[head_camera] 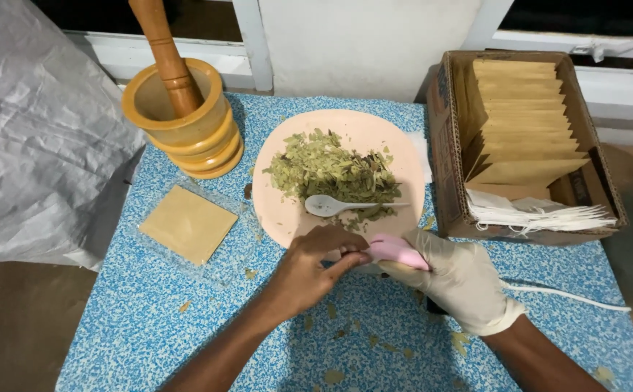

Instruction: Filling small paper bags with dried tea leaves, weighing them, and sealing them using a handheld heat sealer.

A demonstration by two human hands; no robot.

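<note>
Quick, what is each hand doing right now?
Left hand: bare, fingertips pinching the end of the pink object.
Right hand: gloved, closed around the pink object.

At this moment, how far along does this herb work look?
Done: crushed dried leaves sit piled on the pink plate, with a white spoon on them. In hand: the gloved right hand and bare left hand hold a small pink object. Left: the boxed paper pouches look untouched.

Pestle (pixel 162 51) top beyond frame edge

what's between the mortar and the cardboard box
In the head view, the round pink plate heaped with dried leaves lies between the mortar and the cardboard box.
</note>
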